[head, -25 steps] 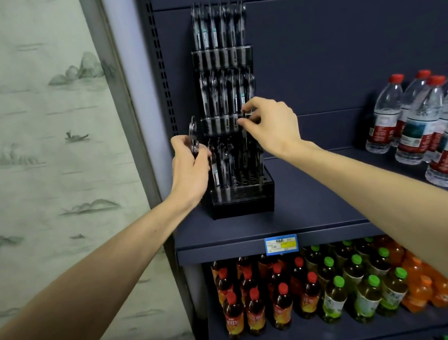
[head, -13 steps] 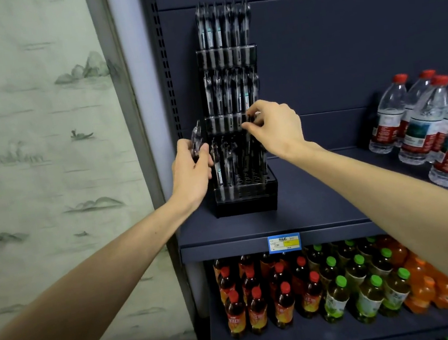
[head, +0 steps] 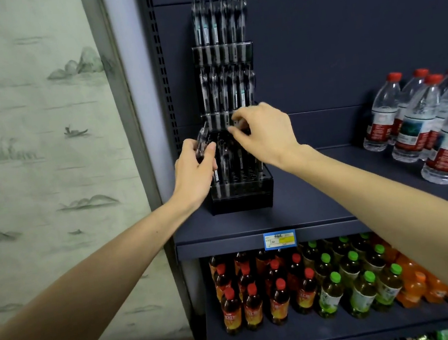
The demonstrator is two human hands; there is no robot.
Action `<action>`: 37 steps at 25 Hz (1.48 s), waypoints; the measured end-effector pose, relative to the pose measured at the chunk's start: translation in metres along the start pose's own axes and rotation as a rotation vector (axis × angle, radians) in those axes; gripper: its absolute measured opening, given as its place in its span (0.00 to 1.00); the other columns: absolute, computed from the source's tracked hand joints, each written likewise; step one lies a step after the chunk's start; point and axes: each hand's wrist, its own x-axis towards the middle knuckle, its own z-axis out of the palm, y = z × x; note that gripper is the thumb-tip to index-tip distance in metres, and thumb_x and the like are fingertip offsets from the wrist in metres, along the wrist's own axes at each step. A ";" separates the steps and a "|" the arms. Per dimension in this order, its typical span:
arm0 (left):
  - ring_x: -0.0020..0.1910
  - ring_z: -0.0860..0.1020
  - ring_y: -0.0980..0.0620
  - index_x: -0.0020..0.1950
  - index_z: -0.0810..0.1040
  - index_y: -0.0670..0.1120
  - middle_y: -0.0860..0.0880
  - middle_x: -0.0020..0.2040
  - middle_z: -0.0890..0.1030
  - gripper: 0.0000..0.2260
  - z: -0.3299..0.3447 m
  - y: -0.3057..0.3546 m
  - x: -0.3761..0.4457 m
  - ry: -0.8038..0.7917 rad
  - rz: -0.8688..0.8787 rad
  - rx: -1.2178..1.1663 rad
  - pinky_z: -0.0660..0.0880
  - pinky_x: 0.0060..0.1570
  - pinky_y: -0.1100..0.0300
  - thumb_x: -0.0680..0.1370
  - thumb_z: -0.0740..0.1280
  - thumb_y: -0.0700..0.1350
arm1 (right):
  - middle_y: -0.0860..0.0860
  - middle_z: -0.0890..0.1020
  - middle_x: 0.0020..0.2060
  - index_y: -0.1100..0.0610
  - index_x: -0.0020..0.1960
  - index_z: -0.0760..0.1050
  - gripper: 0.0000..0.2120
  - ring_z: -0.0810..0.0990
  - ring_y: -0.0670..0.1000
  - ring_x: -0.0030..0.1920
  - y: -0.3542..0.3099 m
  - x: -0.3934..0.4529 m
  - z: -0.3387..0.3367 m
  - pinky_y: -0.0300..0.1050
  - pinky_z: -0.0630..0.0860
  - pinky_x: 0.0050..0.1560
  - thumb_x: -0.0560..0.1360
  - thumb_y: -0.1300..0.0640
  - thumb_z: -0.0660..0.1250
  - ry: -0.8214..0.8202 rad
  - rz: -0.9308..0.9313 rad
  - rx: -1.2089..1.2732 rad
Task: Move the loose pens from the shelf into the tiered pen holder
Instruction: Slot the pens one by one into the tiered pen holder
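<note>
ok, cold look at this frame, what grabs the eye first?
The tall black tiered pen holder standing at the left end of the dark shelf, its tiers packed with upright pens. Both hands meet at its lowest tiers: the left hand holds a bunch of pens, the right hand pinches one at the rack. Water bottles stand at the right.

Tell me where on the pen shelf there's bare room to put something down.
The dark blue shelf is bare between the black tiered pen holder and the clear red-capped water bottles, and along its front edge above the blue-and-yellow price tag. The right end is crowded with bottles; both hands crowd the holder's lower tiers.
</note>
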 end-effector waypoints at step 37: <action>0.42 0.78 0.57 0.48 0.83 0.53 0.53 0.42 0.83 0.07 0.011 0.027 0.011 0.250 0.158 0.061 0.75 0.44 0.61 0.80 0.72 0.55 | 0.53 0.78 0.58 0.52 0.59 0.83 0.15 0.74 0.57 0.61 0.032 0.000 0.017 0.52 0.74 0.58 0.81 0.44 0.66 -0.075 0.168 0.039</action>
